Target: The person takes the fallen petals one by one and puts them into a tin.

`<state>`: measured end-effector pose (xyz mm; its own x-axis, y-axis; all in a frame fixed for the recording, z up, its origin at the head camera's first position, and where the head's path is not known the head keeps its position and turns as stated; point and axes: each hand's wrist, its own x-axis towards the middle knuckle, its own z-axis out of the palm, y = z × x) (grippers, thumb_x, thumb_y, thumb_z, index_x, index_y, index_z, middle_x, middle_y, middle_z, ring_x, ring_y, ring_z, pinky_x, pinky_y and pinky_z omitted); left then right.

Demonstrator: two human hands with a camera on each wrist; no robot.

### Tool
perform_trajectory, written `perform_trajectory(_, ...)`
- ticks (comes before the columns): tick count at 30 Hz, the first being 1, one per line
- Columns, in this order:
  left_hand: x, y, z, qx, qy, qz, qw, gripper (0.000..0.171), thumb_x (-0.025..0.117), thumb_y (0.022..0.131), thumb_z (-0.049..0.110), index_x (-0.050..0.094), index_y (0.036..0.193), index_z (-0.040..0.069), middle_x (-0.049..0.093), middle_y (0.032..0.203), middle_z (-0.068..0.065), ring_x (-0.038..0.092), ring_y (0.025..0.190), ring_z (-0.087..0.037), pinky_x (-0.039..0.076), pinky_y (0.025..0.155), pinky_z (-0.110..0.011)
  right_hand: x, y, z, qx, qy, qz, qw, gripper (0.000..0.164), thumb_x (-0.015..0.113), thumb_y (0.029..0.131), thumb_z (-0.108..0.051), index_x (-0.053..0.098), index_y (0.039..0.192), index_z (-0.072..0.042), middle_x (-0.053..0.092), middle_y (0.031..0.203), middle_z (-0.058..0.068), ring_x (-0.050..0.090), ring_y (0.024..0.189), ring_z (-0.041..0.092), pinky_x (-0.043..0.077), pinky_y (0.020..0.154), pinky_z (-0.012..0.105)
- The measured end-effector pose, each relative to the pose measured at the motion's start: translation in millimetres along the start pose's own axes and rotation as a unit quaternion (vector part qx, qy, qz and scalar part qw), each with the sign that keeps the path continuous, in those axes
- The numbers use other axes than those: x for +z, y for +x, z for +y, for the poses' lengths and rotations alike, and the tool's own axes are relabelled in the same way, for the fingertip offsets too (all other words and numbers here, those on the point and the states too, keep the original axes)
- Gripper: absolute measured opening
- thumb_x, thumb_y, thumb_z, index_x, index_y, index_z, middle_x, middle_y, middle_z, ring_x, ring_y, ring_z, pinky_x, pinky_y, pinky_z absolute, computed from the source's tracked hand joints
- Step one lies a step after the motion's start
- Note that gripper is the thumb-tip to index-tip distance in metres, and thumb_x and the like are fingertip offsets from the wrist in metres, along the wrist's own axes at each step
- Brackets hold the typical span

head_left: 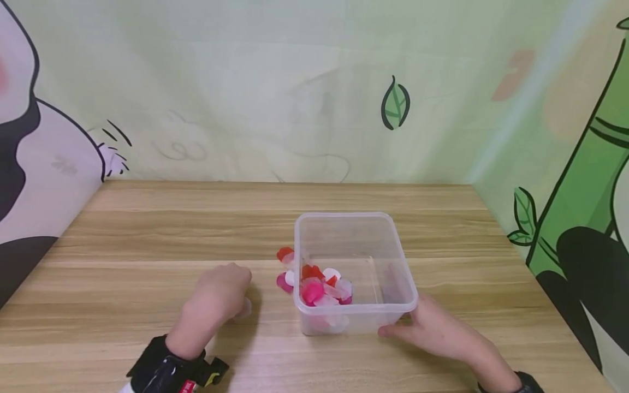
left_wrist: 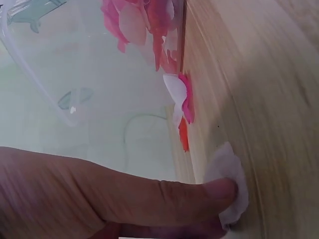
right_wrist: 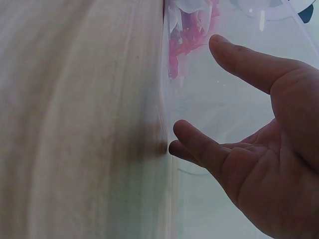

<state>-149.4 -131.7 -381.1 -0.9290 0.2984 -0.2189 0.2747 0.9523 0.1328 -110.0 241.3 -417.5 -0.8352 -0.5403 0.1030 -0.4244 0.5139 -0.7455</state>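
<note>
A clear plastic box [head_left: 354, 314] stands on the wooden table with red, pink and white petals [head_left: 314, 292] heaped at its left side. Left of the box, my left hand [head_left: 214, 297] is low over the tabletop. Its thumb and a finger pinch a white petal [left_wrist: 230, 167] at the table surface. My right hand [head_left: 437, 330] is at the box's near right corner, thumb along the front and fingers by the right side. In the right wrist view its fingers [right_wrist: 199, 144] look extended, not curled; whether each one touches the wall cannot be told.
A few loose petals, including a red one [head_left: 284, 253] and a magenta one [head_left: 283, 282], lie against the outside of the box's left wall. The wooden table [head_left: 196, 218] ends at a printed cloth backdrop [head_left: 245, 109] behind and at the sides.
</note>
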Motion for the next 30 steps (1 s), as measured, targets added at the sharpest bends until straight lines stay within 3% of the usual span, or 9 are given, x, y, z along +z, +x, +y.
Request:
perform_trajectory(5, 2.3, 1.2, -0.1, 0.006, 0.006, 0.021, 0.9997, 0.024, 0.076, 0.07, -0.001, 0.054, 0.07, 0.009, 0.053, 0.07, -0.006, 0.05, 0.063, -0.021, 0.045, 0.053, -0.037, 0.3, -0.5, -1.0, 0.005, -0.003, -0.002, 1.0, 0.091, 0.081, 0.09, -0.032, 0.027, 0.157, -0.001, 0.065, 0.126, 0.003, 0.063, 0.11, 0.015, 0.053, 0.094, 0.038)
perform_trajectory(9, 0.9, 1.8, 1.3, 0.009, -0.005, 0.035, 0.9993, 0.025, 0.072, 0.077, -0.005, 0.055, 0.068, 0.01, 0.053, 0.068, -0.004, 0.051, 0.061, -0.02, 0.045, 0.052, -0.036, 0.4, -0.6, -0.7, 0.005, 0.002, -0.004, 1.0, 0.092, 0.081, 0.09, -0.031, 0.026, 0.157, 0.0, 0.065, 0.125, 0.002, 0.063, 0.11, 0.015, 0.053, 0.095, 0.037)
perform_trajectory(13, -4.2, 1.6, 2.1, 0.006, -0.043, 0.024, 0.9988, 0.024, 0.069, 0.079, -0.007, 0.057, 0.068, 0.011, 0.054, 0.068, -0.002, 0.051, 0.061, -0.019, 0.042, 0.052, -0.033, 0.3, -0.3, 0.3, 0.008, 0.0, -0.002, 1.0, 0.092, 0.083, 0.089, -0.028, 0.027, 0.156, 0.002, 0.065, 0.125, 0.004, 0.063, 0.111, 0.016, 0.053, 0.095, 0.037)
perform_trajectory(20, -6.7, -2.1, -0.9, 0.005, -0.058, -0.033, 0.9977, 0.026, 0.082, 0.074, 0.009, 0.056, 0.073, 0.011, 0.054, 0.069, -0.003, 0.051, 0.063, -0.02, 0.039, 0.056, -0.033, 0.8, -0.1, -0.8, 0.017, -0.002, 0.003, 1.0, 0.094, 0.085, 0.087, -0.022, 0.026, 0.157, 0.0, 0.065, 0.127, 0.005, 0.063, 0.112, 0.015, 0.052, 0.097, 0.038)
perform_trajectory(27, -0.7, 1.4, -2.9, 0.005, -0.056, -0.027, 0.9981, 0.023, 0.079, 0.073, 0.003, 0.057, 0.07, 0.009, 0.055, 0.067, -0.003, 0.051, 0.061, -0.02, 0.041, 0.056, -0.033, 0.7, -0.2, -0.9, 0.015, -0.007, 0.004, 1.0, 0.096, 0.084, 0.088, -0.026, 0.024, 0.158, 0.001, 0.064, 0.13, 0.006, 0.062, 0.114, 0.016, 0.052, 0.098, 0.039)
perform_trajectory(30, 1.3, 4.1, -3.9, 0.008, -0.052, -0.021, 0.9984, 0.023, 0.081, 0.077, 0.004, 0.06, 0.071, 0.01, 0.056, 0.069, -0.002, 0.052, 0.062, -0.02, 0.043, 0.056, -0.033, 0.7, -0.3, -1.4, 0.017, -0.007, 0.005, 1.0, 0.096, 0.084, 0.088, -0.025, 0.024, 0.158, 0.0, 0.063, 0.13, 0.006, 0.062, 0.113, 0.016, 0.052, 0.098, 0.038)
